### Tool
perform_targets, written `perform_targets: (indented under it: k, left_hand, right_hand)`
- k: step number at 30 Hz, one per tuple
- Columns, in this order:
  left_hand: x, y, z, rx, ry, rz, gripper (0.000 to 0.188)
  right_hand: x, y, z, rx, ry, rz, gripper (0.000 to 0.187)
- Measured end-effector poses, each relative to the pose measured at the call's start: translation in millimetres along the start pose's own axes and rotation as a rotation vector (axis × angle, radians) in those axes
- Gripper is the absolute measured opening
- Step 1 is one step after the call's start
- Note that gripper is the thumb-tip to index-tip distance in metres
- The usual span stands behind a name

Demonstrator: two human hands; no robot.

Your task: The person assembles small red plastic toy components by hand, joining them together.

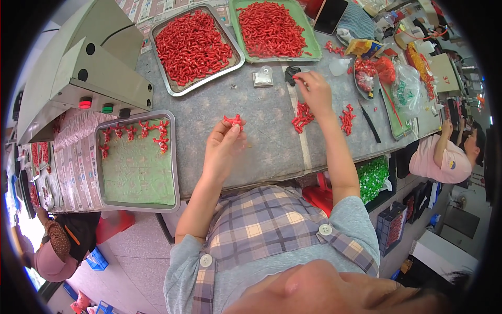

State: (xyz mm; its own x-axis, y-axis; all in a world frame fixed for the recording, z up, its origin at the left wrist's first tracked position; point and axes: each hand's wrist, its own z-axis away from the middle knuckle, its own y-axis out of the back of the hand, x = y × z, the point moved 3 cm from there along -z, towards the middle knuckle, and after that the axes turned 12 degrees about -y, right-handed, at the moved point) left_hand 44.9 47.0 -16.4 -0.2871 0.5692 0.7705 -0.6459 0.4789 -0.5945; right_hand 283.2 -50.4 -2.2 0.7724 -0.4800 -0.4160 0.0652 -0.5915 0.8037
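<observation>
The left hand (222,146) pinches a small red piece (233,121) between thumb and fingertips, held up just above the middle of the table (261,131). The grip is only at the tips, so I think the piece could slip and drop onto the table, or roll off the near edge to the floor.

The right hand (315,91) reaches farther back, its fingers closed narrow on something small and red beside a black thing (291,74). I cannot tell how firm that hold is.

Two little red heaps (302,116) lie near the right wrist. The arm could brush them and scatter them as it comes back.

At the left end, a tray (137,161) with a green mat holds a row of red pieces (137,132) along its far side. A bump could knock the row out of line. Two full trays (197,48) of red pieces sit at the far edge.
</observation>
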Motion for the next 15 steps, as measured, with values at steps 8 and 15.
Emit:
perform_targets:
  k: [8, 15]
  left_hand:
    - [-2.4, -20.6, 8.7, -0.106, -0.027, 0.170, 0.016]
    - [-5.0, -27.9, 13.3, -0.124, -0.135, 0.218, 0.018]
  right_hand:
    - [-99.1, 47.7, 48.3, -0.162, -0.220, -0.702, 0.013]
    - [-118.7, 42.7, 70.0, -0.102, -0.226, -0.784, 0.018]
